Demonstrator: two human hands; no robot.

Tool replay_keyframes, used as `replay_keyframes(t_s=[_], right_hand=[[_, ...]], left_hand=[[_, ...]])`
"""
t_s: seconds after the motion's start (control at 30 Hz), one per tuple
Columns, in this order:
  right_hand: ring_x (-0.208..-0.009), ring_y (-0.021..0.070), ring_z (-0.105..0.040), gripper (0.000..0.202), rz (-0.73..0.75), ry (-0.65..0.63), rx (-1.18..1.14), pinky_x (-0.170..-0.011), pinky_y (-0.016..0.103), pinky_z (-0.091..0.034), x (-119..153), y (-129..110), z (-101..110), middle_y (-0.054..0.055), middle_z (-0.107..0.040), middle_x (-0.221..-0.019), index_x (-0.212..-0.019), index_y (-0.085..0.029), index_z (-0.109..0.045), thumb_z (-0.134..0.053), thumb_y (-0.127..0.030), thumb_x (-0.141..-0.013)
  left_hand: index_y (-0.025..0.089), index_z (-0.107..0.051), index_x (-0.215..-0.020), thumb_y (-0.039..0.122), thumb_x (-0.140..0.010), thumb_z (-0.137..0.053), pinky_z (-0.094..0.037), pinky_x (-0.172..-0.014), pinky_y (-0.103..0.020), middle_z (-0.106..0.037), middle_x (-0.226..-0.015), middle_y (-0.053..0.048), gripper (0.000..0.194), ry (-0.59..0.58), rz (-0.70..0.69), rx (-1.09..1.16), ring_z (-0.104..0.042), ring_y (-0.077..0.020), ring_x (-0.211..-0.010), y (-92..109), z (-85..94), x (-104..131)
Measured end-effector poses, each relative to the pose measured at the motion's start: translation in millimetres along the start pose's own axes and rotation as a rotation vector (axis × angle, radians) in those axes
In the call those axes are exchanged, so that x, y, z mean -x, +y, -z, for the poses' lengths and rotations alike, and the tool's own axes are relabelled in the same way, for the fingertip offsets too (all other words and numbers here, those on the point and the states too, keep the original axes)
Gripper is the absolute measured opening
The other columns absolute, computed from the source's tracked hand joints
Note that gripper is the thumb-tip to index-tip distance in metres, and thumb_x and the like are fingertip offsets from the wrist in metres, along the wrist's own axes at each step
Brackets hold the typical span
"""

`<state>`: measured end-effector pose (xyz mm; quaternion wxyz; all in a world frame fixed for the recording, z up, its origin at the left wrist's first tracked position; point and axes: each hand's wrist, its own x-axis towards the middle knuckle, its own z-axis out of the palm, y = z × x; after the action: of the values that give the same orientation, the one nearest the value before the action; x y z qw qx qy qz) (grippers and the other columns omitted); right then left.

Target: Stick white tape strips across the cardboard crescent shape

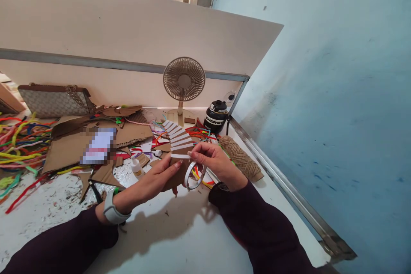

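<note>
My left hand grips a curved brown cardboard piece, thumb on its face and fingertips showing below. Several white strips cross the cardboard's upper part side by side, with brown gaps between. My right hand pinches white tape at the cardboard's right edge; the tape lies across the face near my left fingers. Below my right fingers hangs a narrow white ring, which looks like a tape roll. What lies inside the pinch is partly hidden.
A small fan and a black bottle stand at the back. Twine lies right. Pipe cleaners, flat cardboard, a phone, a small white bottle and a handbag lie left.
</note>
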<state>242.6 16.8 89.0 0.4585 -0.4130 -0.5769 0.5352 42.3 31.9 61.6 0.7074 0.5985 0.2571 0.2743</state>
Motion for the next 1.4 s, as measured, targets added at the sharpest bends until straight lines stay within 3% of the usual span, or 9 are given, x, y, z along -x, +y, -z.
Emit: replay_keyframes(t_s=[0.33,0.57,0.87,1.1,1.4], right_hand=[[-0.046,0.0061,-0.046,0.032,0.005,0.043,0.034,-0.043,0.019,-0.036,0,-2,-3,-0.005,-0.055,-0.057,-0.072,-0.016,-0.061,-0.072,-0.046,-0.077],[-0.048,0.0068,-0.048,0.031,0.020,0.049,0.026,-0.045,0.019,-0.037,0,0,-3,-0.004,-0.057,-0.059,-0.074,-0.017,-0.062,-0.073,-0.046,-0.077],[-0.048,0.0070,-0.049,0.033,0.001,0.060,0.066,-0.045,0.020,-0.039,0,-3,-4,-0.003,-0.057,-0.059,-0.072,-0.016,-0.062,-0.073,-0.046,-0.075],[-0.047,0.0070,-0.049,0.033,-0.006,0.060,0.046,-0.044,0.019,-0.040,0,-5,-5,-0.004,-0.057,-0.058,-0.071,-0.016,-0.061,-0.074,-0.046,-0.075],[-0.049,0.0074,-0.051,0.033,-0.020,0.058,0.028,-0.046,0.020,-0.041,1,-4,-3,-0.003,-0.058,-0.058,-0.072,-0.016,-0.061,-0.073,-0.046,-0.075]], left_hand=[[0.024,-0.046,-0.129,0.043,-0.092,-0.053,-0.051,-0.058,-0.026,-0.065,-0.097,-0.004,0.043,0.009,0.033,0.014,-0.063,-0.0153,-0.071,9,-0.7,5],[0.026,-0.046,-0.131,0.041,-0.092,-0.050,-0.053,-0.060,-0.027,-0.062,-0.118,-0.007,0.041,0.031,0.013,-0.005,-0.063,-0.0157,-0.074,12,-0.5,7],[0.020,-0.046,-0.125,0.039,-0.094,-0.043,-0.053,-0.061,-0.028,-0.068,-0.093,-0.006,0.037,0.018,0.025,-0.014,-0.064,-0.0177,-0.071,17,-2.4,7],[0.018,-0.047,-0.128,0.048,-0.095,-0.037,-0.053,-0.055,-0.029,-0.070,-0.083,-0.006,0.045,0.013,-0.021,-0.018,-0.063,-0.0182,-0.062,8,-0.3,2],[0.016,-0.052,-0.119,0.049,-0.095,-0.036,-0.054,-0.056,-0.032,-0.069,-0.084,-0.007,0.044,-0.025,-0.079,0.062,-0.064,-0.0217,-0.069,-3,3.5,-2]])
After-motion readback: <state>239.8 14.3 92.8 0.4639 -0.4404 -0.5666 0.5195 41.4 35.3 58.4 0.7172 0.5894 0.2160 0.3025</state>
